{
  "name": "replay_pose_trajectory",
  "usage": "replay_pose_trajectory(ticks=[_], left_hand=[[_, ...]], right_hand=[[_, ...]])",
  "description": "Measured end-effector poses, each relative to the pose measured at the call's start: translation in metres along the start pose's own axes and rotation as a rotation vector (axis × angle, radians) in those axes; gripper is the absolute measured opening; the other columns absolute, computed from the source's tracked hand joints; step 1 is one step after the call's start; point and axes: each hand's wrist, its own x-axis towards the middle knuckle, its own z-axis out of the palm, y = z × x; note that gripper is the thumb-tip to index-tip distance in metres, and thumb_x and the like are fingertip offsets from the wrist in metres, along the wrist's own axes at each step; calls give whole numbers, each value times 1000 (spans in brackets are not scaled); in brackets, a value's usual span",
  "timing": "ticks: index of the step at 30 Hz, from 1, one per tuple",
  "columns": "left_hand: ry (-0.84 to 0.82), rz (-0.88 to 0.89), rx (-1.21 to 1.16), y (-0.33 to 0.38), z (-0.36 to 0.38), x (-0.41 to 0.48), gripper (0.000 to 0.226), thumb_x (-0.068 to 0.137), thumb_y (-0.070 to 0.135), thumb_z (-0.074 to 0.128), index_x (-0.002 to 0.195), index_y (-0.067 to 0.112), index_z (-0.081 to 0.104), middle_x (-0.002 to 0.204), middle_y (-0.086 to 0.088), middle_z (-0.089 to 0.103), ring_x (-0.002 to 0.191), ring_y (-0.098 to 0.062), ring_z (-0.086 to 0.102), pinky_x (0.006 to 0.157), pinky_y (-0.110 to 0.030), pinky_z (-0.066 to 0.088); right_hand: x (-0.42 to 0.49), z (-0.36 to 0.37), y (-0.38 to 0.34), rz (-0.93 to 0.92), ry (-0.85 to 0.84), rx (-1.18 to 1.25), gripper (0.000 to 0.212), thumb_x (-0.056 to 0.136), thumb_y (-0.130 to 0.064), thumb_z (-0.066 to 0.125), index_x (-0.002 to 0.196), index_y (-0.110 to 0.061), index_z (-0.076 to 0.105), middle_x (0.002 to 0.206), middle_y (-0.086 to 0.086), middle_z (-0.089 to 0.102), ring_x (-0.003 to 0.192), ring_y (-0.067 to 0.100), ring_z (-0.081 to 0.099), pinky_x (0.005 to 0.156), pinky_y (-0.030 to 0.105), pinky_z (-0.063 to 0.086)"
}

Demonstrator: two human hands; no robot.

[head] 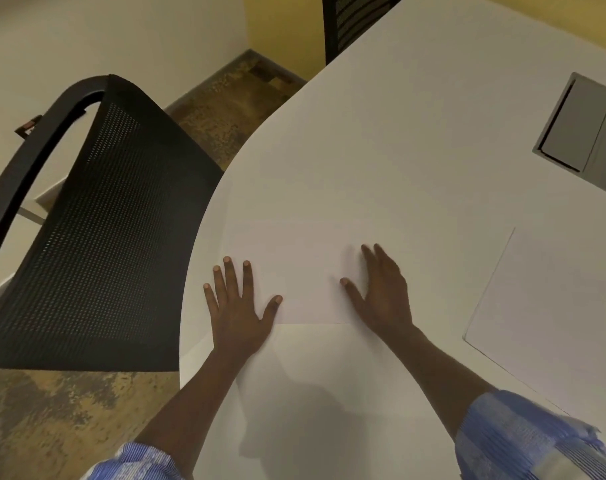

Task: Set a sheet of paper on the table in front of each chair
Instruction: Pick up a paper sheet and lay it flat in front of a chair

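A white sheet of paper (308,271) lies flat on the white table (415,140), near the curved edge beside a black mesh chair (100,230). My left hand (241,306) presses palm-down on the sheet's near left corner, fingers spread. My right hand (381,292) rests flat on its right side, fingers apart. A second sheet, or a stack of sheets (543,306), lies on the table to the right, untouched. Another black chair (350,22) stands at the table's far edge.
A grey cable hatch (585,133) is set into the tabletop at the right. Mottled brown floor (59,417) shows left of the table, with a pale wall and a yellow wall behind.
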Motion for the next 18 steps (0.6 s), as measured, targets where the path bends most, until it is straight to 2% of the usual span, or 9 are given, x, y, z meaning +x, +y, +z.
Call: replay_pose_trajectory(ticks=[3,6,11,15,18], left_hand=[[7,-1,-3,0,1,0,91,93,72,31,162,18,8,170,-16,-6,156,-39,-3,124,-62,8],[15,-2,6,-1,2,1,91,94,71,32,162,18,7,170,-16,-6,156,-39,-2,124,-62,8],[9,-3,24,-1,5,2,91,94,72,30,162,18,6,170,-17,-4,156,-40,0,123,-62,9],[6,-4,29,-1,3,2,92,93,72,30,162,17,4,170,-18,-5,156,-41,1,122,-63,12],[39,27,20,5,-3,-1,96,92,72,34,162,17,-2,169,-18,-9,156,-39,-3,123,-62,9]], right_hand=[[-12,15,10,-96,-123,-164,77,97,-62,39,159,-19,24,168,12,17,154,33,19,122,50,21],[-13,20,14,-106,-164,-226,79,96,-65,26,160,-19,22,169,12,12,154,35,16,122,53,19],[-8,20,15,-112,-162,-222,75,98,-61,38,159,-18,26,168,12,16,153,36,20,121,54,22],[-10,11,16,-95,-153,-122,77,99,-60,39,161,-25,12,170,7,8,155,31,12,123,50,16],[-20,-6,28,-58,-87,-59,77,99,-58,40,162,-25,10,170,6,9,155,29,13,124,48,17]])
